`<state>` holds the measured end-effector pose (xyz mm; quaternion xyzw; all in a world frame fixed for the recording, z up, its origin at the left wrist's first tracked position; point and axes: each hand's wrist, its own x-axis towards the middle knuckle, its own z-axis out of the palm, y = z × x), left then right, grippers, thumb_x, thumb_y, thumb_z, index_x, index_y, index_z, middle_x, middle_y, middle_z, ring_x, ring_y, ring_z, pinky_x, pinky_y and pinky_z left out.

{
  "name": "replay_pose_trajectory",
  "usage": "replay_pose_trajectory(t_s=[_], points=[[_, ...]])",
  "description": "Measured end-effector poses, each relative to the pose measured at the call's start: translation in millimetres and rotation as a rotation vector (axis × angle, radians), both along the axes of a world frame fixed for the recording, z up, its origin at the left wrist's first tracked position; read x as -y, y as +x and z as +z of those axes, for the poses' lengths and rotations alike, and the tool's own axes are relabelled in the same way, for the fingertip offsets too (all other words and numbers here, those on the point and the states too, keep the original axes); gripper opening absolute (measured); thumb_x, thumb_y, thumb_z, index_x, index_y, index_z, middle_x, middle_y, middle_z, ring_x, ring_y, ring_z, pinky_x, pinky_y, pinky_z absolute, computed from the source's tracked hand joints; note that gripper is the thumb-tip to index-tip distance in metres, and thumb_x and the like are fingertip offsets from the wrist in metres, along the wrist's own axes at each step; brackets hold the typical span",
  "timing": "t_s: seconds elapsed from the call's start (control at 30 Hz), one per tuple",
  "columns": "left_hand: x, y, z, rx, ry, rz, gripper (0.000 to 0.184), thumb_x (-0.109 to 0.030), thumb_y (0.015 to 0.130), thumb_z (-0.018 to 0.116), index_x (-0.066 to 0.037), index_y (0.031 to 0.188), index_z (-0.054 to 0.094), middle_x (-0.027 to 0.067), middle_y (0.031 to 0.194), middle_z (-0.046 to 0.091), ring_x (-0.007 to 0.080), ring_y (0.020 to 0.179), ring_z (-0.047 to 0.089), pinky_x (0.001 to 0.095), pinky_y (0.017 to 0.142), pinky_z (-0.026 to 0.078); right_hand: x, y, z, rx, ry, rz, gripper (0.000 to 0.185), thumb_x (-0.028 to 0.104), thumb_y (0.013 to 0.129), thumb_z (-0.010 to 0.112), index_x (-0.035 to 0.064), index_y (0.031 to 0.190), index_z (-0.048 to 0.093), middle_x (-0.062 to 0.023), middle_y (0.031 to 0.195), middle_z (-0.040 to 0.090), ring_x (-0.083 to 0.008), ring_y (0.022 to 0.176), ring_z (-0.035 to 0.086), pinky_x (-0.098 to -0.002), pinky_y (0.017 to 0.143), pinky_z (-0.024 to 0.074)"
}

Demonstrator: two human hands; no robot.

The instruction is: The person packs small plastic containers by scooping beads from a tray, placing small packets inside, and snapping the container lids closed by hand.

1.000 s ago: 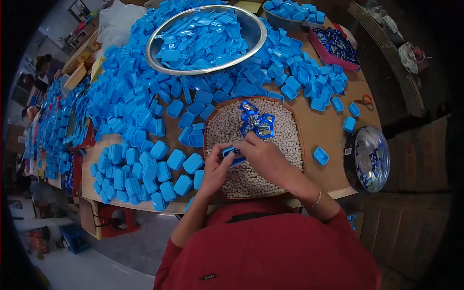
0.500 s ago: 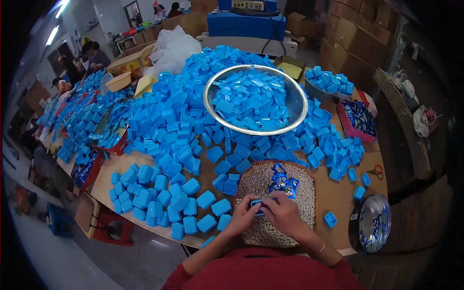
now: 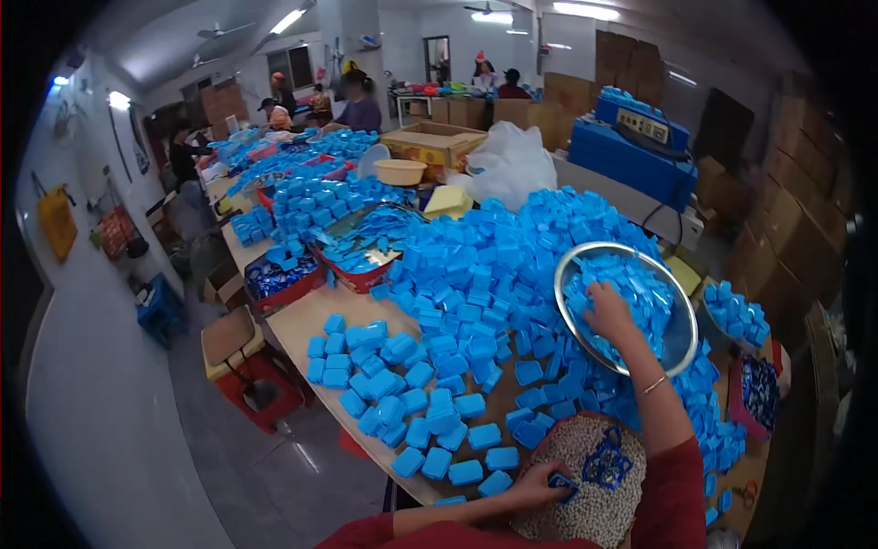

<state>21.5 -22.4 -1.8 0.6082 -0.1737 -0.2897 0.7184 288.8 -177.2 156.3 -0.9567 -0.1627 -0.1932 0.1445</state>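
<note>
My left hand (image 3: 540,487) is closed on a small blue box (image 3: 562,485) above the tray of pale beads (image 3: 585,512). Blue foil packets (image 3: 606,465) lie on the beads to its right. My right hand (image 3: 606,311) reaches into the steel bowl (image 3: 688,340), over flat blue plastic pieces (image 3: 631,285). Its fingers point down, and whether they pinch a piece is too small to make out. Closed blue boxes (image 3: 442,412) are gathered on the table (image 3: 315,320) left of the tray.
Loose blue box parts (image 3: 476,265) heap around the bowl. A pink tray of packets (image 3: 757,389) and scissors (image 3: 750,494) lie at the right. A stool (image 3: 240,352) stands left of the table. Several people (image 3: 361,105) are farther back, beyond a cardboard box (image 3: 432,145).
My right hand has left the small box and moved forward into the steel bowl. The left hand still holds the box. The view has swung up and to the left, showing more of the room.
</note>
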Motion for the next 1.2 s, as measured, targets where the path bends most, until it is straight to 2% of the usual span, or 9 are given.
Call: replay_pose_trajectory(t_s=[0.37, 0.53, 0.6, 0.67, 0.73, 0.83, 0.93, 1.03, 1.2], points=[[3.0, 2.4, -5.6, 0.012, -0.001, 0.045, 0.034, -0.017, 0.076, 0.074, -0.006, 0.103, 0.057, 0.0047, 0.086, 0.061, 0.0103, 0.080, 0.058, 0.0262, 0.067, 0.048, -5.2, 11.4, -18.4, 0.037, -0.157, 0.100, 0.035, 0.008, 0.061, 0.070, 0.0069, 0.091, 0.052, -0.0181, 0.091, 0.053, -0.0391, 0.085, 0.055, -0.0471, 0.071, 0.0467], [4.5, 5.0, -4.7, 0.046, -0.001, 0.087, 0.033, -0.016, 0.076, 0.074, -0.006, 0.102, 0.058, 0.0045, 0.085, 0.061, 0.0099, 0.079, 0.058, 0.0259, 0.067, 0.048, 16.2, 3.4, -8.5, 0.092, 0.107, 0.165, 0.036, 0.010, 0.059, 0.069, 0.0068, 0.090, 0.052, -0.0159, 0.083, 0.054, -0.0341, 0.081, 0.057, -0.0398, 0.070, 0.0465], [7.4, 3.2, -2.1, 0.050, -0.001, 0.088, 0.032, -0.015, 0.075, 0.073, -0.006, 0.102, 0.058, 0.0044, 0.085, 0.061, 0.0098, 0.079, 0.059, 0.0257, 0.066, 0.048, -0.8, -36.6, 41.2, -0.036, 0.315, 0.088, 0.033, 0.007, 0.062, 0.067, 0.0061, 0.092, 0.052, -0.0130, 0.082, 0.056, -0.0279, 0.078, 0.057, -0.0337, 0.069, 0.0462], [7.7, 2.0, 0.3, 0.055, -0.002, 0.090, 0.032, -0.015, 0.075, 0.073, -0.006, 0.102, 0.058, 0.0043, 0.085, 0.061, 0.0097, 0.079, 0.059, 0.0256, 0.066, 0.048, -33.9, -79.4, 91.9, 0.174, 0.481, 0.199, 0.031, 0.004, 0.065, 0.065, 0.0032, 0.094, 0.054, -0.0140, 0.090, 0.060, -0.0294, 0.085, 0.060, -0.0364, 0.073, 0.0481], [10.8, 0.9, 3.5, 0.066, 0.003, 0.085, 0.031, -0.014, 0.075, 0.073, -0.006, 0.101, 0.058, 0.0042, 0.084, 0.062, 0.0096, 0.079, 0.059, 0.0255, 0.066, 0.048, -85.4, -143.9, 157.5, 0.801, 0.324, 0.455, 0.028, 0.000, 0.068, 0.063, 0.0037, 0.095, 0.056, -0.0142, 0.096, 0.061, -0.0286, 0.086, 0.060, -0.0379, 0.075, 0.0485], [11.8, -1.4, 3.7, 0.096, 0.024, 0.087, 0.031, -0.013, 0.075, 0.073, -0.006, 0.101, 0.059, 0.0041, 0.084, 0.062, 0.0094, 0.078, 0.059, 0.0253, 0.065, 0.048, -117.8, -245.1, 192.5, 0.580, 0.279, 0.845, 0.035, 0.002, 0.069, 0.069, 0.0128, 0.100, 0.056, -0.0060, 0.108, 0.058, -0.0211, 0.089, 0.057, -0.0328, 0.074, 0.0477], [11.6, -3.0, 6.2, 0.169, 0.041, 0.088, 0.030, -0.012, 0.074, 0.073, -0.006, 0.100, 0.059, 0.0040, 0.084, 0.062, 0.0092, 0.078, 0.059, 0.0251, 0.064, 0.048, -117.0, -260.2, 212.9, 0.698, 0.219, 0.891, 0.041, -0.001, 0.063, 0.071, 0.0135, 0.098, 0.056, -0.0102, 0.109, 0.059, -0.0226, 0.091, 0.057, -0.0342, 0.071, 0.0491], [7.6, -0.8, -1.3, 0.247, 0.035, 0.114, 0.029, -0.011, 0.074, 0.072, -0.006, 0.100, 0.060, 0.0039, 0.083, 0.062, 0.0090, 0.078, 0.059, 0.0249, 0.064, 0.048, -87.1, -243.6, 178.6, 0.542, 0.374, 0.792, 0.043, -0.004, 0.057, 0.070, 0.0081, 0.096, 0.057, -0.0138, 0.107, 0.060, -0.0292, 0.091, 0.059, -0.0372, 0.072, 0.0502], [-10.2, 4.1, 35.7, 0.065, 0.101, 0.037, 0.036, -0.009, 0.072, 0.076, -0.008, 0.105, 0.059, 0.0022, 0.081, 0.063, 0.0087, 0.070, 0.060, 0.0267, 0.060, 0.051, 11.2, -260.0, 30.7, 0.071, 0.487, 0.400, 0.040, -0.001, 0.060, 0.071, 0.0065, 0.097, 0.060, -0.0115, 0.107, 0.059, -0.0308, 0.098, 0.057, -0.0379, 0.082, 0.0483]])
